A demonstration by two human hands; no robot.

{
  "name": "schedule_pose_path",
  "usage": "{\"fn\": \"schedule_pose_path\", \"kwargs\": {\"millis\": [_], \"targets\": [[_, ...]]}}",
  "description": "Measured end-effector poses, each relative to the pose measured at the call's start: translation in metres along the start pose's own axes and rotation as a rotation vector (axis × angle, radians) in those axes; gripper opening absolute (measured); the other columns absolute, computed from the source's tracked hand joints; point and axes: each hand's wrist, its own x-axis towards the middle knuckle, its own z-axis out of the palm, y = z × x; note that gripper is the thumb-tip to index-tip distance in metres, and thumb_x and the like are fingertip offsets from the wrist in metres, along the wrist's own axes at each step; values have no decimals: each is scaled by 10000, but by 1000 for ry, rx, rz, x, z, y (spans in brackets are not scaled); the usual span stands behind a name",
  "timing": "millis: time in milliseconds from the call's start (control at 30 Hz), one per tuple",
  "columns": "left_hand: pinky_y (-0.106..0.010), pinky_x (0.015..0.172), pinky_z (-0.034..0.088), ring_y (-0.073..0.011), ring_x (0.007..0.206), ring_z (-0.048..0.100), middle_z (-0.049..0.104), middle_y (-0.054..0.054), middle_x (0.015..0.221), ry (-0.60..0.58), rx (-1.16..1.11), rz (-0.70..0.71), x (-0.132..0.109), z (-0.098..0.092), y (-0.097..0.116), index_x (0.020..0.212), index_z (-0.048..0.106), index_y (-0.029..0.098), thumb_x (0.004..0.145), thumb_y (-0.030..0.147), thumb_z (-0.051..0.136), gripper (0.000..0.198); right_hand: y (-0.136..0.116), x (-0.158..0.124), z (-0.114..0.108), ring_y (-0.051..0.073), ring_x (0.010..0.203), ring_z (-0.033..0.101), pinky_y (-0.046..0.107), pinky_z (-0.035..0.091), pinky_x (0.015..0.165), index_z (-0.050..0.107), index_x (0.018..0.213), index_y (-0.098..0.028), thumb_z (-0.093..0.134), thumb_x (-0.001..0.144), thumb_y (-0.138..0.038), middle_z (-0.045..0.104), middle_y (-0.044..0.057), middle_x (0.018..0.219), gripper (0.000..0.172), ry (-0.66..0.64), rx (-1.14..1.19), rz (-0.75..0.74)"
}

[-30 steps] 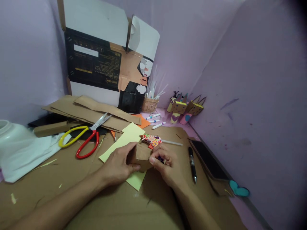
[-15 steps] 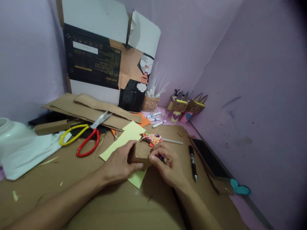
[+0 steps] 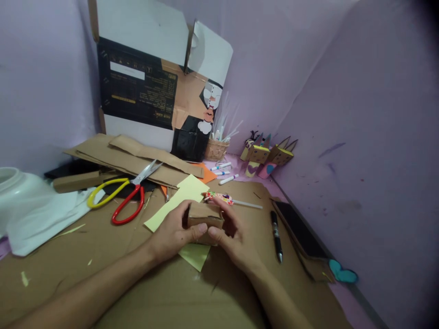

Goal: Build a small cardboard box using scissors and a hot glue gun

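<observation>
A small brown cardboard box point(image 3: 205, 211) sits between my two hands above the table. My left hand point(image 3: 176, 230) grips its left side, thumb across the near face. On the right side, my right hand point(image 3: 236, 240) is wrapped round it, with the thumb on the near face and the fingers behind. Beneath the box lies a strip of pale yellow paper point(image 3: 164, 212), partly hidden by my hands. Just beyond my right fingers is a colourful patterned piece point(image 3: 209, 196) by a whitish stick point(image 3: 247, 204).
Scissors point(image 3: 137, 188) with yellow and red handles lie left, near stacked cardboard strips point(image 3: 103, 153) and a white jar point(image 3: 13, 192). A black pen point(image 3: 276, 236) and a phone point(image 3: 302, 227) are at right. Markers point(image 3: 229, 179), a basket point(image 3: 216, 150) and cardboard figures point(image 3: 257, 157) stand behind.
The box has turned so its near edge faces me more squarely. My right hand has shifted from pinching its right corner to wrapping round that side.
</observation>
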Motion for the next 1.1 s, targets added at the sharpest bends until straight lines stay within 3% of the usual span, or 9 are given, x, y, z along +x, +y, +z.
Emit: {"fn": "schedule_pose_path", "kwargs": {"millis": [167,300,500,567,667,800,933,1000,1100], "targets": [[-365,830,515,-254,1008,616,627,-66,1131,91,151,54,-2,3,-7,1185,435,217,742,407,651,528,-4,-1,3,257,1188,512,446,406,987,696,962,-284,649,795,-305,568,74,1240,175,30,-131,-145],[-353,817,527,-251,1015,615,611,-79,1149,140,102,58,0,-1,-9,1186,425,211,725,385,667,549,-9,2,-2,268,1250,455,469,361,1026,659,1077,-276,668,771,-294,512,91,1328,307,99,-206,-201],[-319,633,528,-241,830,642,644,-50,990,545,86,-6,1,-24,10,1228,445,229,669,484,695,664,-30,5,-76,213,901,625,391,481,845,643,983,-192,636,747,-337,664,89,992,277,712,-402,-163],[-310,625,513,-225,801,630,635,-32,970,619,112,-23,1,-29,17,1245,450,245,699,488,667,636,-40,3,-104,209,809,628,360,491,763,652,935,-165,632,713,-353,683,90,908,291,848,-548,-46],[-350,743,519,-249,933,614,617,-43,1075,610,55,10,1,-27,20,1244,447,233,715,453,657,610,-42,5,-112,197,685,624,294,461,607,677,830,-159,556,739,-431,696,72,776,311,654,-667,170],[-407,774,535,-281,961,630,634,-86,1072,554,27,27,3,-21,8,1215,435,191,647,409,716,671,-20,22,-64,151,451,517,238,299,433,640,501,-191,700,616,-490,562,0,442,326,348,-700,287],[-422,825,528,-278,1008,626,613,-121,1137,504,106,30,0,-24,-4,1213,424,183,659,381,719,659,-5,39,-23,78,341,310,214,147,380,512,370,-218,820,430,-295,384,-63,324,323,295,-587,405],[-424,832,525,-277,1012,624,606,-131,1149,489,79,33,-1,-26,-5,1210,417,174,668,385,713,653,-2,43,-20,80,332,319,200,170,350,520,386,-218,779,454,-221,397,-63,327,268,277,-482,473],[-413,832,525,-265,1005,624,604,-128,1145,479,30,41,-2,-27,-3,1204,409,167,673,364,709,641,0,43,-25,118,378,449,229,375,352,570,516,-199,688,547,-239,493,-38,412,128,262,-338,501]]}}
